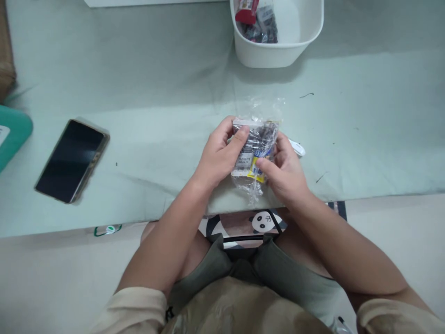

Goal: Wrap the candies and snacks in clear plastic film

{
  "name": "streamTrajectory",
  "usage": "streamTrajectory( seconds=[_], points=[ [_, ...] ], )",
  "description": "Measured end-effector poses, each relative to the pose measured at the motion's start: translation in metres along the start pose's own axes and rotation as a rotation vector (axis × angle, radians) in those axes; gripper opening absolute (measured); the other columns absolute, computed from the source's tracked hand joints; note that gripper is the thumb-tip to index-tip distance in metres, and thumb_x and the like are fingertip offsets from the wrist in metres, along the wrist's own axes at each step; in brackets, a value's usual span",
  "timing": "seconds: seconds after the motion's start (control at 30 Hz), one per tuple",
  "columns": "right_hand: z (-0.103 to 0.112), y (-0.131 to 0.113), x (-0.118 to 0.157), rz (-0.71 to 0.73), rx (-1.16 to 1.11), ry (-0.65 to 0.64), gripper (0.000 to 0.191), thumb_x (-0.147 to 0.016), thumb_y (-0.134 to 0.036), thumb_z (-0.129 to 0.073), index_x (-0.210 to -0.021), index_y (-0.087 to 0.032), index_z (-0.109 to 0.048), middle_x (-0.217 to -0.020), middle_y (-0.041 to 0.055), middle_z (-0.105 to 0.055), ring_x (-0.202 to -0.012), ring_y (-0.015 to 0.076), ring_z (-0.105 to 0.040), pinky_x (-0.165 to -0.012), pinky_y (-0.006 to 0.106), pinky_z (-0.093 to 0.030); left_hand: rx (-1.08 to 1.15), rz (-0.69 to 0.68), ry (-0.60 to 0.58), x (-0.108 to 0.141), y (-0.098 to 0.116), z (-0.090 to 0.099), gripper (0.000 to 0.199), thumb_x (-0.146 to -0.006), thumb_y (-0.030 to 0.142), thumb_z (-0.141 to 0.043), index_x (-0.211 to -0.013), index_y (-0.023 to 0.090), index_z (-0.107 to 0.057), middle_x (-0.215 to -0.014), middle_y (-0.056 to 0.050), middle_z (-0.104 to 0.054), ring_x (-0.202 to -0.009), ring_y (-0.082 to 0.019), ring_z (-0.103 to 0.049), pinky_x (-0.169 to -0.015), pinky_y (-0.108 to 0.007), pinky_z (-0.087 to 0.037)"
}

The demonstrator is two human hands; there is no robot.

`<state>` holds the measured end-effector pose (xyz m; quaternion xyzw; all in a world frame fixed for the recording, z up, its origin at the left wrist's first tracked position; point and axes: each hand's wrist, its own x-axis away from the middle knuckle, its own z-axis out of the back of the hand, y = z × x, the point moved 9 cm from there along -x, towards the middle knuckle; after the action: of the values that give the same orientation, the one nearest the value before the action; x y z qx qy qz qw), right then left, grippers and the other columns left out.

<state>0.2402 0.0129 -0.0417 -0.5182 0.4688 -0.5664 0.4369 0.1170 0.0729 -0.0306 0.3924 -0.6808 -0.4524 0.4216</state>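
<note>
Both my hands grip a clear plastic packet (255, 139) with dark contents, a pale printed label and a yellow and blue label, just above the table near its front edge. My left hand (224, 150) is closed on the packet's left side, its thumb across the front. On the right side, my right hand (285, 169) pinches it with the thumb over the yellow label. Loose wrap sticks out at the packet's top and bottom. What exactly is inside cannot be made out. A white object (298, 148) lies partly hidden behind my right hand.
A white bin (267, 55) at the back holds a red packet (246, 13) and dark wrapped items. A phone (72, 161) lies at left on the pale green tablecloth (156, 125), near a green object (15, 132). A panda-print item (239, 227) is below the table edge.
</note>
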Motion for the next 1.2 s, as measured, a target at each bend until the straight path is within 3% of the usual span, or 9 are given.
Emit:
streamTrajectory(
  seconds=[0.1,0.2,0.33,0.53,0.7,0.83,1.07,1.2],
  points=[
    [0.0,0.002,-0.001,-0.021,-0.043,0.014,0.058,-0.084,-0.055,-0.072,-0.127,-0.026,-0.046,-0.125,0.0098,-0.066,-0.111,0.0259,-0.069,-0.097,0.045,-0.06,-0.104,-0.075,0.078,-0.001,0.004,0.01,0.037,-0.087,0.061,-0.07,-0.102,0.027,-0.065,-0.101,-0.003,-0.065,-0.092,-0.018,-0.066,-0.079,-0.029,-0.053],
    [0.004,0.003,-0.002,-0.01,-0.075,0.07,0.046,-0.083,-0.04,-0.07,-0.122,-0.027,-0.049,-0.117,0.0056,-0.067,-0.104,0.0237,-0.069,-0.096,0.044,-0.06,-0.276,-0.275,0.204,0.002,0.022,0.021,0.035,-0.086,0.055,-0.075,-0.104,0.028,-0.063,-0.101,-0.002,-0.064,-0.085,-0.014,-0.063,-0.072,-0.028,-0.049],
    [0.001,-0.002,-0.003,0.027,-0.011,0.062,0.037,-0.082,-0.027,-0.064,-0.117,-0.028,-0.053,-0.109,0.002,-0.068,-0.101,0.0211,-0.068,-0.091,0.039,-0.06,-0.509,-0.47,0.093,0.01,0.039,0.006,0.013,-0.09,0.033,-0.072,-0.086,0.024,-0.064,-0.089,-0.002,-0.065,-0.079,-0.014,-0.061,-0.068,-0.029,-0.048],
    [-0.004,-0.01,-0.003,0.057,0.067,0.022,0.032,-0.084,-0.023,-0.057,-0.116,-0.027,-0.053,-0.112,0.0019,-0.068,-0.101,0.0205,-0.066,-0.092,0.039,-0.059,-0.538,-0.523,-0.005,0.016,0.043,-0.008,0.008,-0.081,0.02,-0.076,-0.087,0.02,-0.07,-0.09,-0.003,-0.067,-0.078,-0.013,-0.062,-0.07,-0.028,-0.051],
    [-0.005,-0.013,-0.003,0.082,0.078,0.05,0.033,-0.086,-0.032,-0.065,-0.116,-0.026,-0.053,-0.114,0.004,-0.068,-0.105,0.0219,-0.066,-0.094,0.04,-0.058,-0.585,-0.511,0.055,0.016,0.044,-0.006,0.013,-0.078,0.023,-0.08,-0.083,0.019,-0.069,-0.084,-0.001,-0.071,-0.074,-0.013,-0.062,-0.069,-0.026,-0.05],
    [-0.006,-0.01,-0.003,0.052,0.077,0.052,0.038,-0.083,-0.036,-0.069,-0.116,-0.027,-0.053,-0.115,0.0053,-0.067,-0.106,0.0233,-0.065,-0.093,0.042,-0.058,-0.569,-0.497,0.106,0.017,0.045,-0.002,0.007,-0.085,0.018,-0.071,-0.078,0.019,-0.072,-0.077,0.0,-0.073,-0.068,-0.011,-0.062,-0.067,-0.025,-0.049],
    [0.001,0.0,-0.004,-0.012,-0.029,0.085,0.04,-0.075,-0.028,-0.065,-0.113,-0.027,-0.054,-0.109,0.0019,-0.068,-0.105,0.0224,-0.065,-0.096,0.042,-0.058,-0.176,-0.214,0.074,0.004,0.023,0.011,0.02,-0.086,0.036,-0.077,-0.077,0.019,-0.071,-0.072,0.001,-0.07,-0.064,-0.01,-0.062,-0.062,-0.023,-0.051],
    [0.003,0.011,-0.007,-0.076,-0.157,0.086,0.043,-0.072,-0.027,-0.062,-0.115,-0.027,-0.056,-0.106,0.0013,-0.068,-0.1,0.0219,-0.066,-0.09,0.041,-0.058,-0.005,-0.136,0.075,-0.002,0.017,0.017,0.023,-0.085,0.038,-0.08,-0.075,0.021,-0.067,-0.063,0.004,-0.061,-0.059,-0.009,-0.058,-0.061,-0.024,-0.05]
  ],
)
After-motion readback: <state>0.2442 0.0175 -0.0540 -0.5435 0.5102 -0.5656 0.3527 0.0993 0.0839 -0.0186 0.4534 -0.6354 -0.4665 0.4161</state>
